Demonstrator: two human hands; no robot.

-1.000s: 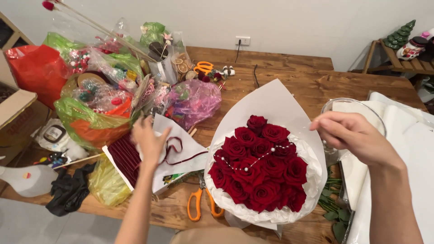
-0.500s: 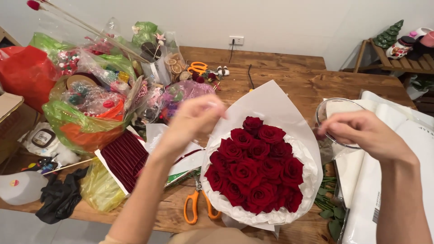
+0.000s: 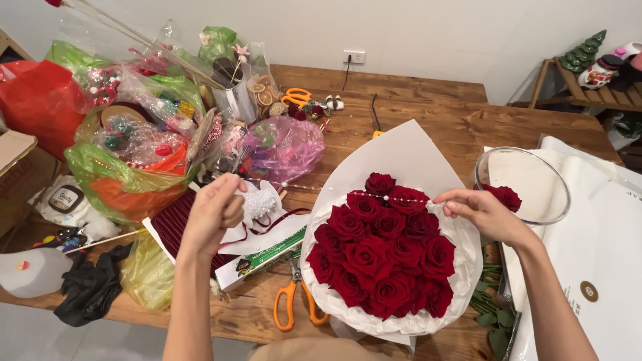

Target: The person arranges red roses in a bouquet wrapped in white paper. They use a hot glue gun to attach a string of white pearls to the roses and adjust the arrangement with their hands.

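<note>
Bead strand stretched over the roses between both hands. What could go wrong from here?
1. The pearl strand runs taut from the left hand to the right hand across the red roses; a harder pull might snap it or bruise petals.
2. The glass bowl sits close behind the right hand, so a backward move may knock it.
3. The orange scissors lie against the white wrapping paper and might snag it.

Red roses [image 3: 384,257] in white paper [image 3: 401,150]; orange-handled scissors [image 3: 289,307].
</note>
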